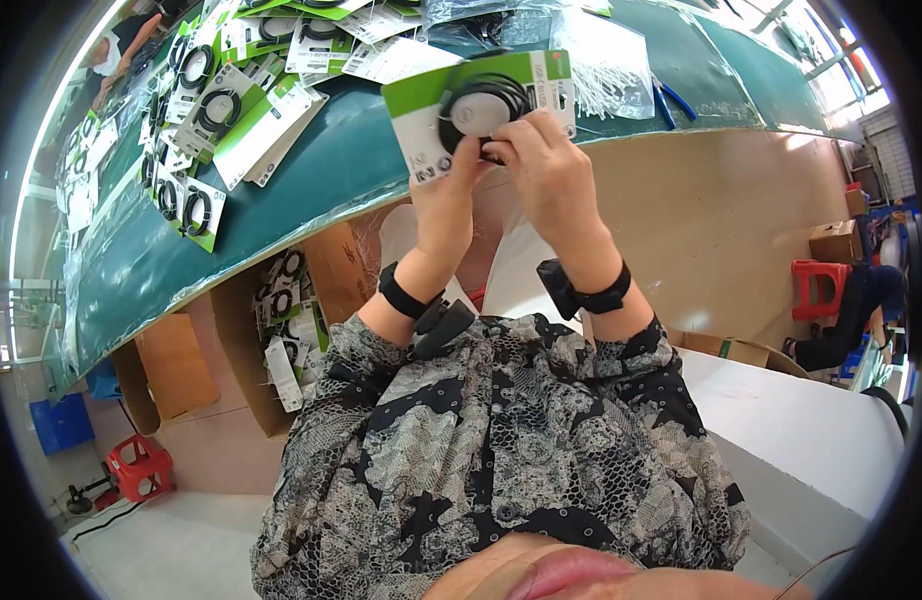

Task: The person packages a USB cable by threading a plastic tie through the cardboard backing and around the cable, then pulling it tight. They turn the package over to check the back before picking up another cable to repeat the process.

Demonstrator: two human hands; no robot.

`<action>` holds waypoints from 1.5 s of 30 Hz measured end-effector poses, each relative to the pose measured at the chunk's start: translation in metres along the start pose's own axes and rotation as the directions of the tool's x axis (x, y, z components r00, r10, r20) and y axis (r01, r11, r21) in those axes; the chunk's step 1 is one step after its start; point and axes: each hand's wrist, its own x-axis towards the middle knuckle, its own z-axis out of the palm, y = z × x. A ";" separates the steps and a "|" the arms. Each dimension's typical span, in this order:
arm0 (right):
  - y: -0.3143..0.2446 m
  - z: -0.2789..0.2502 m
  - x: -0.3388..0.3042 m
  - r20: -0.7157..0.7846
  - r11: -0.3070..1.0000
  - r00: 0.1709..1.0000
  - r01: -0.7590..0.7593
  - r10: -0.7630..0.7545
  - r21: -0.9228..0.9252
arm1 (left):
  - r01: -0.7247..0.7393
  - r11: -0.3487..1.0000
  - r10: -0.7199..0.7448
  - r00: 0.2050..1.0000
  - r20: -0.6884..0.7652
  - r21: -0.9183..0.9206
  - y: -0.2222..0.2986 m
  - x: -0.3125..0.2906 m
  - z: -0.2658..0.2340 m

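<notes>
A green and white backing card [413,137] carries a coiled black cable [501,88] with a round pale label in its middle. I hold it up just past the table's near edge. My left hand [447,205] grips the card's lower edge, thumb in front and the other fingers hidden behind it. My right hand [549,178] is closed at the coil's lower side, thumb and fingertips pinching the dark cable close to my left thumb. Exactly what lies between those fingertips is too small to make out.
Many carded cables [219,110] lie heaped on the green tabletop [311,165] to the left. A bag of white ties [606,65] and blue-handled pliers [673,103] lie right. Below stands a cardboard box [246,355] of carded cables. Red stools [139,467] and other people are around.
</notes>
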 end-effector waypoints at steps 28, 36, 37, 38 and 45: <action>0.065 0.075 -0.046 0.175 0.056 0.748 -0.272 0.640 0.961 | 0.463 0.813 -0.330 0.866 0.377 -0.353 0.036 -0.021 0.015; 0.046 0.038 -0.035 -0.140 0.884 0.970 -0.116 0.199 0.453 | 0.426 0.814 -0.328 0.898 0.292 -0.395 0.025 -0.008 0.012; 0.045 0.034 -0.033 -0.100 0.896 0.971 -0.156 0.215 0.415 | 0.422 0.811 -0.346 0.904 0.249 -0.405 0.022 -0.009 0.012; 0.043 0.028 -0.030 -0.060 0.907 0.970 -0.196 0.234 0.372 | 0.386 0.825 -0.305 0.919 0.251 -0.413 0.020 -0.009 0.012; 0.043 0.032 -0.034 0.298 0.415 0.861 -0.468 0.412 0.780 | 0.348 0.849 -0.217 0.916 0.337 -0.398 0.038 -0.013 0.016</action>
